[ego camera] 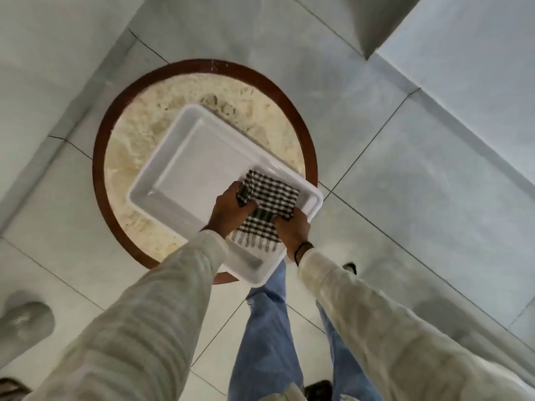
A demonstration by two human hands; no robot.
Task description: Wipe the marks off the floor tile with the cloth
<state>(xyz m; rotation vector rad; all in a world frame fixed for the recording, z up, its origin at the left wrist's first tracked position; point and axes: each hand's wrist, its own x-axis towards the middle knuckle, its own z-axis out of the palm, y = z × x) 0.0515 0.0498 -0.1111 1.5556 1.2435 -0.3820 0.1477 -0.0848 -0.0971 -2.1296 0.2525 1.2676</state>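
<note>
A black-and-white checked cloth (pixel 267 206) lies folded in the near right corner of a white rectangular tray (pixel 185 172). My left hand (pixel 230 211) grips the cloth's left edge, and my right hand (pixel 292 228) holds its right side. The tray rests on a round table (pixel 110 123) with a brown rim and a mottled beige top. Pale grey floor tiles (pixel 419 183) with dark grout lines spread all around; no marks stand out on them in this blurred view.
My legs in blue jeans (pixel 266 328) and dark shoes (pixel 318 390) stand just below the table. A grey rounded object (pixel 26 322) sits on the floor at the lower left. A wall corner (pixel 382 27) rises at the top right.
</note>
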